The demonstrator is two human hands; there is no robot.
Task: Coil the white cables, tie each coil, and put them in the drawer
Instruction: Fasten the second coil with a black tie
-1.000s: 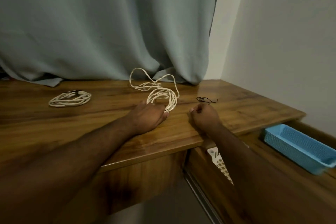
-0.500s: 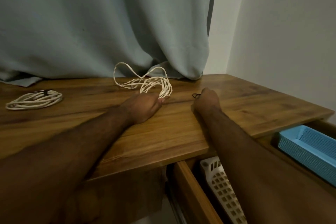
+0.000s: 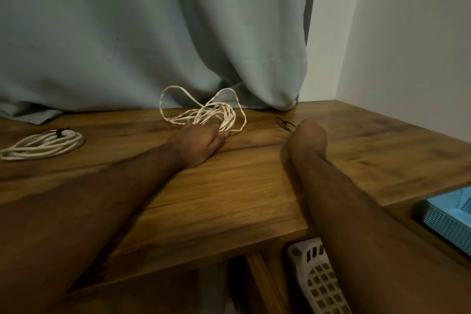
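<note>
Both hands have slid farther across the counter (image 3: 242, 186) since a second ago, and the right hand (image 3: 309, 136), which sat short of the black tie (image 3: 285, 123), now reaches its near end; the fingers point away from the camera, so I cannot tell whether they pinch the tie or merely touch it; the left hand (image 3: 201, 141) lies knuckles-up with its fingers curled around the near strands of the loose white cable (image 3: 216, 115), gripping the half-made coil against the wood; two slack loops of that cable rise toward the grey-green curtain (image 3: 153, 33) behind it; a tied white coil (image 3: 42, 144) (a dark band shows on its far side) lies flat near the left edge of the counter, well apart from both hands; below the front edge of the counter an open drawer (image 3: 257, 278) holds a white perforated basket (image 3: 318, 278), partly hidden by the right forearm; at the far right, a blue perforated basket (image 3: 451, 216) sits in a second recess, beside the plain wall (image 3: 407, 46).
</note>
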